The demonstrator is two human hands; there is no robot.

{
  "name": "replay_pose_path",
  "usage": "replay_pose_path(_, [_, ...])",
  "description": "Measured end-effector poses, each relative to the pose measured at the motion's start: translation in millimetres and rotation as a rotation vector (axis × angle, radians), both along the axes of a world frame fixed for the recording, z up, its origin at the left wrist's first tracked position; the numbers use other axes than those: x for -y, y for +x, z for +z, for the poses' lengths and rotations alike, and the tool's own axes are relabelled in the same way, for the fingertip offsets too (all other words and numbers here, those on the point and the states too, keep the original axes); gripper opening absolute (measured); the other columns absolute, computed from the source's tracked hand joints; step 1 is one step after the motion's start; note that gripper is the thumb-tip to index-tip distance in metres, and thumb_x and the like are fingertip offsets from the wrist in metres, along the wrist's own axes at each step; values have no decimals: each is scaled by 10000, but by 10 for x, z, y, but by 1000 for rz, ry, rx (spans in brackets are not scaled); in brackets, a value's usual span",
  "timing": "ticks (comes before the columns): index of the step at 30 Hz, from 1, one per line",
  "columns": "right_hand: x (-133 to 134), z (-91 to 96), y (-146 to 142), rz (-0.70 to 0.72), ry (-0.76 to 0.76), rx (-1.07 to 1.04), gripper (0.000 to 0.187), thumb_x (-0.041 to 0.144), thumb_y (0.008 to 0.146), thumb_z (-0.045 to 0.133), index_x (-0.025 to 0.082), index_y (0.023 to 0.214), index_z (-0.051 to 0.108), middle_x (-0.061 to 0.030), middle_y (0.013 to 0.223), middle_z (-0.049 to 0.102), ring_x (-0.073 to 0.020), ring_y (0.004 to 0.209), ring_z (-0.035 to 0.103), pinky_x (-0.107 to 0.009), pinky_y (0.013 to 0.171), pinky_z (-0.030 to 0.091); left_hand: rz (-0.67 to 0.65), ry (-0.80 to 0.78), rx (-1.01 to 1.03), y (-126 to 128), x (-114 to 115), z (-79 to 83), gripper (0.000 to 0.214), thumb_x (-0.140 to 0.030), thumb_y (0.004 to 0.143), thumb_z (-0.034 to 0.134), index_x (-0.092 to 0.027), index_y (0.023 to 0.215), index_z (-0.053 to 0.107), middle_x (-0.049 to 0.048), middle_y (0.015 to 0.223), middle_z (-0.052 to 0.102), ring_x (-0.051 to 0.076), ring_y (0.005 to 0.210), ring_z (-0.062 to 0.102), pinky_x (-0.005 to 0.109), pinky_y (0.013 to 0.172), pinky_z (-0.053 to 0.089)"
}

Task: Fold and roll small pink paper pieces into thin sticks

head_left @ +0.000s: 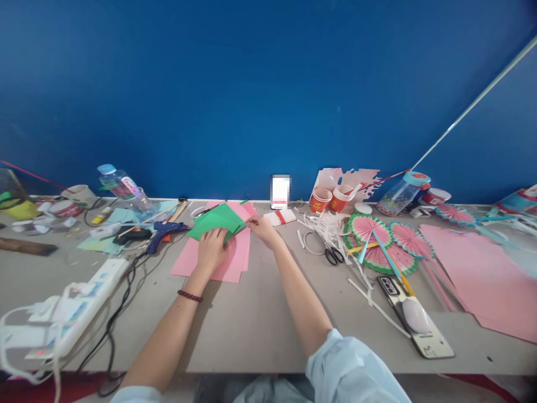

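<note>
A folded piece of green paper (216, 219) lies over sheets of pink paper (229, 271) in the middle of the table. My left hand (212, 246) rests on the green paper's near side, its fingers lying over the surface. At the paper's right corner, my right hand (260, 226) has its thumb and fingers closed in a pinch on the edge. The layers of the fold show near that corner. Just beyond my right hand lies a white packet with a red band (280, 217).
To the left are a blue glue gun (161, 235), a white power strip (88, 305) with cables and a tilted bottle (121, 184). On the right lie black-handled scissors (334, 256), paper strips, watermelon-patterned paper fans (373, 235), red cups (321, 200) and a phone (415, 322).
</note>
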State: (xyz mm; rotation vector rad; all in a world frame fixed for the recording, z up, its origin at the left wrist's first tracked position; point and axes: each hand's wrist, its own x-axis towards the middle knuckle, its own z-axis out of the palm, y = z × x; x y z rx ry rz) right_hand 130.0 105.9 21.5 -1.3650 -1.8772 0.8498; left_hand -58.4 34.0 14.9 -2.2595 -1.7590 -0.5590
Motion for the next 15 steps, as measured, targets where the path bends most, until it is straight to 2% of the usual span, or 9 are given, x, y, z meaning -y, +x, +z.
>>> replay_pose_path(3, [33,-4,9,53,-1,53,184,140,809,550,193,877,713,-35,893,727,-160,802,639,-246,751,483,-41,5,24,-21,-12,4,252,-178,823,484,-200,1038,614,89,1046,662,279,986,592,410,852,396])
replay_pose_path(8, [64,23,11,69,21,136,235,115,815,510,158,923,714,-80,901,722,-195,824,629,-274,754,474,-54,-17,72,-123,-52,9,214,-273,870,475,-204,994,636,87,1017,668,276,949,611,382,791,439])
replay_pose_path(15, [102,117,-33,115,64,213,323,77,795,472,180,980,716,-69,994,714,-196,901,626,-270,801,467,22,24,129,-162,-74,-23,261,-262,900,409,-215,867,664,66,892,702,228,827,644,316,672,452])
